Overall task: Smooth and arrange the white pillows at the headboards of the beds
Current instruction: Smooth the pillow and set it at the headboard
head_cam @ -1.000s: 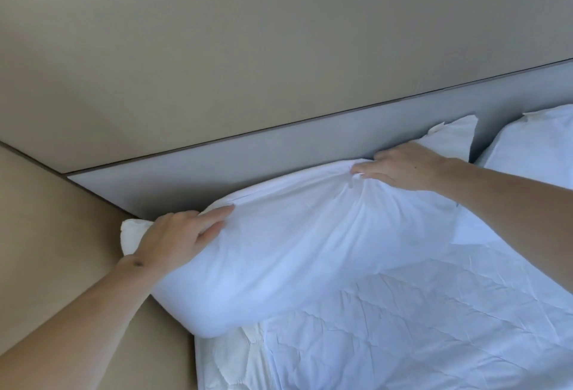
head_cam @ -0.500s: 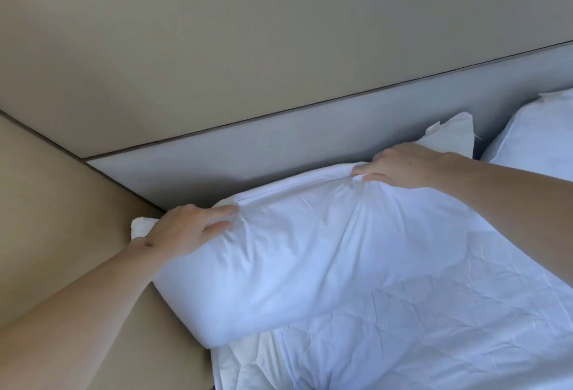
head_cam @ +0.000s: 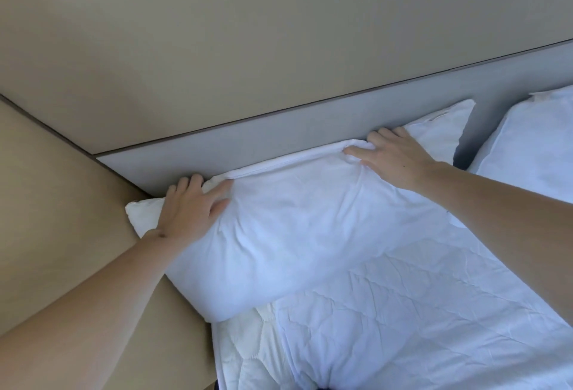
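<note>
Both hands rest flat on a white pillow at the grey headboard.

The left hand lies on the pillow near its left end, fingers straight and slightly spread, their tips reaching the top seam against the headboard. The right hand presses near the pillow's right end, fingers extended and a little apart; the thumb seems to bunch a fold of cover at the seam, though it is hard to tell whether it pinches. The pillow lies at the head of the quilted mattress pad, its long edge touching the headboard, its left corner against the beige side panel. A second pillow sits just beside it to the right, with a narrow gap between.
</note>
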